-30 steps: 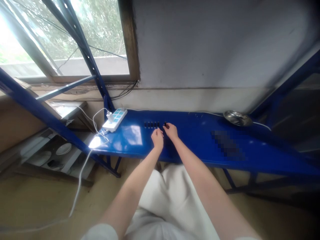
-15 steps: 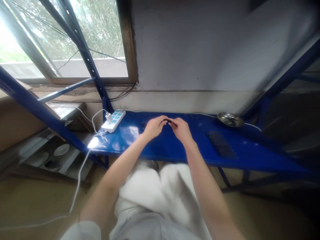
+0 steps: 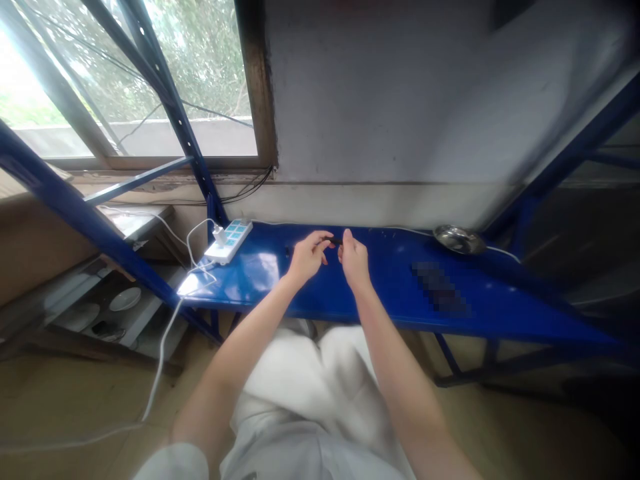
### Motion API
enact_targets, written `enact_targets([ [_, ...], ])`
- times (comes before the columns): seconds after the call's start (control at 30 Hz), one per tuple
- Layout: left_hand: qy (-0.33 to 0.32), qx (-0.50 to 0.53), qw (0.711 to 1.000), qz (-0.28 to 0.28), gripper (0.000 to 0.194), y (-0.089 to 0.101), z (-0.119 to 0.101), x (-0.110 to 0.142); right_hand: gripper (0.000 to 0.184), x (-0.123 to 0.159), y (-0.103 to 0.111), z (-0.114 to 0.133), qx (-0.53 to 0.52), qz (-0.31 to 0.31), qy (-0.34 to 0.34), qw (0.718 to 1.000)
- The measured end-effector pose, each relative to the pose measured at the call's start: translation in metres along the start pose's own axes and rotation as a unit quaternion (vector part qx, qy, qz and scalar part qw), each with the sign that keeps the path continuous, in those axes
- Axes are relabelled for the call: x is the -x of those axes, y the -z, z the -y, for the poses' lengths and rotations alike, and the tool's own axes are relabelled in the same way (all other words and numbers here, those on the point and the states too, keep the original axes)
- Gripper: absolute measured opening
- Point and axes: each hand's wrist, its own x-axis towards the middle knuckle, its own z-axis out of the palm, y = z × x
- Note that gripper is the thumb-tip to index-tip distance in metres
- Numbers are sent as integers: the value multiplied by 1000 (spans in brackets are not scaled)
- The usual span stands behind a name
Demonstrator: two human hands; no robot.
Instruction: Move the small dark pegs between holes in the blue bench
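Note:
A small, thin black object (image 3: 332, 240) spans the gap between my two hands above the blue table (image 3: 320, 293); its kind is too small to make out. My left hand (image 3: 307, 257) pinches its left end between thumb and fingers. At the other end, my right hand (image 3: 355, 260) is closed on it with the thumb pointing up, and the fingers hide that end. A tiny dark piece (image 3: 287, 251) lies on the table just left of my left hand.
A white power strip (image 3: 229, 241) with a plugged-in cable sits at the table's left end. On the right are a shiny metal dish (image 3: 459, 239) and a blurred-out dark rectangular object (image 3: 441, 289). Blue frame posts (image 3: 187, 137) rise at both sides.
My right hand has turned so its thumb points up, and has moved slightly left. More of the black object's length shows straight between the hands, where it looked curved before.

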Motion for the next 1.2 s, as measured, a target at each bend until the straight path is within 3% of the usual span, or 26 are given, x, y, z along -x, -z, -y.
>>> enact_targets([
  [0.1, 0, -1, 1000, 0, 19, 0, 1, 0, 56, 3, 0, 5, -22, -50, -11, 998],
  [0.33, 9, -1, 1000, -12, 16, 1, 0, -1, 55, 1, 0, 10, 9, -40, 10, 999],
  [0.5, 31, 0, 1000, 0, 35, 0, 1, -2, 53, 0, -1, 10, 40, -36, 15, 998],
  [0.63, 120, 51, 991, 20, 42, 1, 1, -8, 53, -2, 1, 9, 60, -20, 28, 998],
  [0.77, 239, 143, 957, 87, 43, 9, 5, -17, 52, -8, 6, 5, 89, 10, 43, 995],
  [0.9, 309, 183, 926, 119, 43, 18, 10, -22, 45, -17, 14, -2, 109, 91, 43, 989],
  [1.07, 281, 97, 951, 89, 31, 26, 15, -21, 19, -25, 33, -10, 132, 176, 38, 975],
  [1.2, 228, 56, 971, 44, 22, 30, 22, -19, 11, -31, 46, -15, 161, 163, 3, 973],
])
